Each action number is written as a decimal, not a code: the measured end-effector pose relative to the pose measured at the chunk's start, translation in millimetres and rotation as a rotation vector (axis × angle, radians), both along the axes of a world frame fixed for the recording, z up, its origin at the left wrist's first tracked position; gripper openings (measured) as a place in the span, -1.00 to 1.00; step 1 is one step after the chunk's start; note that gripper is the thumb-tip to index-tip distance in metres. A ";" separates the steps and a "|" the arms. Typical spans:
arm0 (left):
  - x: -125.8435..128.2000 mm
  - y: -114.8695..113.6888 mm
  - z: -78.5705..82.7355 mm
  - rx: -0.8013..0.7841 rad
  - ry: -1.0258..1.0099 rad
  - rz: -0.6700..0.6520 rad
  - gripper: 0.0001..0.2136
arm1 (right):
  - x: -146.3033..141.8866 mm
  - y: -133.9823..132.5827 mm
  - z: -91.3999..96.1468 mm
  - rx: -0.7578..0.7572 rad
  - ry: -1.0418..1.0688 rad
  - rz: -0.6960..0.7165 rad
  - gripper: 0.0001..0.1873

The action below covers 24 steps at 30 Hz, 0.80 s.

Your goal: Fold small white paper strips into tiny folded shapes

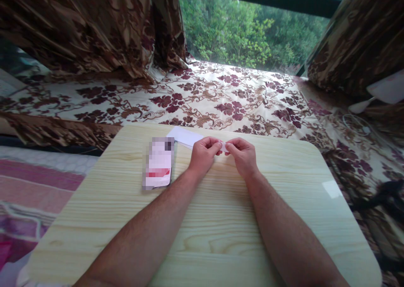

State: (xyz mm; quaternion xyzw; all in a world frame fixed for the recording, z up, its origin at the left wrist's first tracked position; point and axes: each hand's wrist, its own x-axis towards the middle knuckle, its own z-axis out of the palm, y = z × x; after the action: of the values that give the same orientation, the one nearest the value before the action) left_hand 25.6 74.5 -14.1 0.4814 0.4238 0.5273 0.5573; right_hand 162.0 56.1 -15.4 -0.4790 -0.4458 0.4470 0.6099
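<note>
Bare forearms reach in from the bottom edge across the pale wood-grain counter [221,236], and the 2 hands meet near its far side. Left hand [203,154] and right hand [242,154] each have their grip pinched together on a small white strip of paper [223,147], the fingertips [217,144] of the left touching one end and those of the right closed on the other, so that the strip bridges the narrow gap between them; only a short bit of it shows, and whether it is folded cannot be told. Both wrists lie low on the counter. Just behind the left hand, partly hidden by it, a larger white sheet of paper [184,136] lies flat near the far edge of the counter. Beside the left hand, on its outer side and apart from it, a phone [158,163] lies flat with its screen up, blurred beyond reading, showing pink-white with a red band. Beyond the counter spreads a cream floral cloth [221,95] with maroon and brown flowers, and matching brown curtains [94,26] hang at the upper left and upper right. Between them a window [246,30] shows green trees. At the far right a white cable [356,123] lies on the cloth, and at the left a pink striped mat [28,190] shows below counter level.
</note>
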 end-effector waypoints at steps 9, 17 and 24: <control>1.6 -1.9 1.4 0.057 0.029 0.000 -0.81 | 0.2 -0.3 1.2 -0.019 0.029 -0.007 -0.85; 1.8 -2.2 0.7 0.077 0.080 0.015 -0.79 | 0.1 -0.4 1.1 -0.007 0.028 -0.019 -0.83; 0.4 -3.2 4.7 0.050 0.095 0.014 -0.80 | 0.9 -0.5 0.0 -0.002 -0.014 -0.008 -0.82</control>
State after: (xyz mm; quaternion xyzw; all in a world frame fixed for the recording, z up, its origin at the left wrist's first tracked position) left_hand 26.0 71.4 -9.5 0.5169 0.4398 0.5181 0.5205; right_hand 162.9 55.7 -15.4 -0.4846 -0.4476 0.4416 0.6081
